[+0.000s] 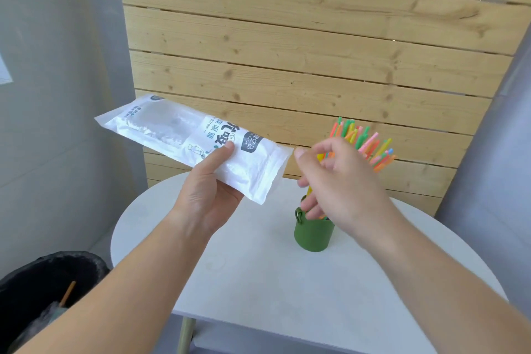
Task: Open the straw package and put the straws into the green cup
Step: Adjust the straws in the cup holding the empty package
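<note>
Straw package (198, 149), head view: white plastic bag with printed lettering, held in the air above the bench's (258, 282) far left edge, lying roughly level and slanting down toward its torn open end at the right. Looks flat and largely empty. Left hand (207, 195) grips it from below near the open end, thumb pressed on top, fingers (232, 195) curled underneath. Right hand (342, 181) hovers over the green cup (311, 234), fingers spread loosely apart; whether they touch any straw cannot be told. Cup stands upright near the bench's far edge, right of centre. Straws (365, 138), a multicoloured bundle, stand in the cup and fan out above the right hand. Black-lined bin (43, 290) sits on the floor off the bench's left edge. Wooden slat panel (287, 52) behind.
</note>
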Tool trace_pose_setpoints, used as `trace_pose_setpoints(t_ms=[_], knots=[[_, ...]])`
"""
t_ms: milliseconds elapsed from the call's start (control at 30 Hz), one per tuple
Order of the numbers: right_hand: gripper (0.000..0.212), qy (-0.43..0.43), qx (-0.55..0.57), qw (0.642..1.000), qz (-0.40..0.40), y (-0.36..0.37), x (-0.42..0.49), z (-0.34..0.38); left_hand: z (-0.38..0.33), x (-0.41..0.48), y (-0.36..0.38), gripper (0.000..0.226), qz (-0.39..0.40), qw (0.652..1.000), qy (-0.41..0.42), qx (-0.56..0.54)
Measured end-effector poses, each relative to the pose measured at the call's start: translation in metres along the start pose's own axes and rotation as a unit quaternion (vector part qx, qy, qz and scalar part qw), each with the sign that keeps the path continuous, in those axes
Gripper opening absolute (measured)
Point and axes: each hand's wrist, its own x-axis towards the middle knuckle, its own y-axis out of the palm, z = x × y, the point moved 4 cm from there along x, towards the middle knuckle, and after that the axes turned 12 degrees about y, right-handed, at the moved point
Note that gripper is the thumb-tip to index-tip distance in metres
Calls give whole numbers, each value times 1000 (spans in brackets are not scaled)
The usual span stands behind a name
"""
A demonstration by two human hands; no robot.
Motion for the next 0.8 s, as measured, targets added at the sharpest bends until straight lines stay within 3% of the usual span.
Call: trace_pose_setpoints(t_ms=[67,133,333,600,800], knots=[[47,108,69,990,63,15,1,-17,-1,-3,0,38,22,1000,-16,15],[40,165,158,966,125,27,1,-26,-1,-7,0,35,40,997,-41,43],[25,183,308,918,173,62,0,-39,-24,-27,-14,36,5,991,-68,111],[22,227,294,882,291,147,-37,-41,-99,-67,-93,45,-229,965,9,129],[23,229,303,889,256,214,-73,-37,-142,-103,-172,34,-408,900,50,148]])
